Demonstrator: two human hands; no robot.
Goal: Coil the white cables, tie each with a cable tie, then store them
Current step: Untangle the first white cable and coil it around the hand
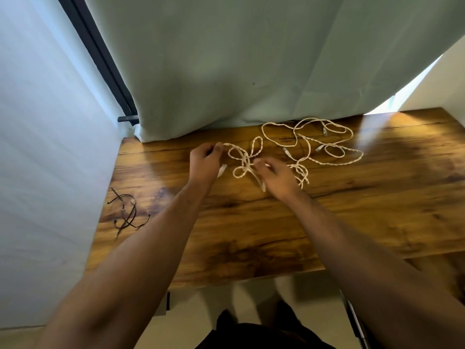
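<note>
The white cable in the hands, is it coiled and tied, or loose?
Loose, untied: the white cable sprawls in uneven loops between left hand and right hand.

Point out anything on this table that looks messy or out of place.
The white cable held between the left hand and right hand is snarled into crossing loops, not a coil. Behind it, more white cables sprawl tangled near the curtain. The black cable ties lie jumbled at the table's left edge.

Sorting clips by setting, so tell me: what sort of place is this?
Probably a room at home: a wooden table set against a pale curtain, with white cables and dark cable ties lying on it.
</note>
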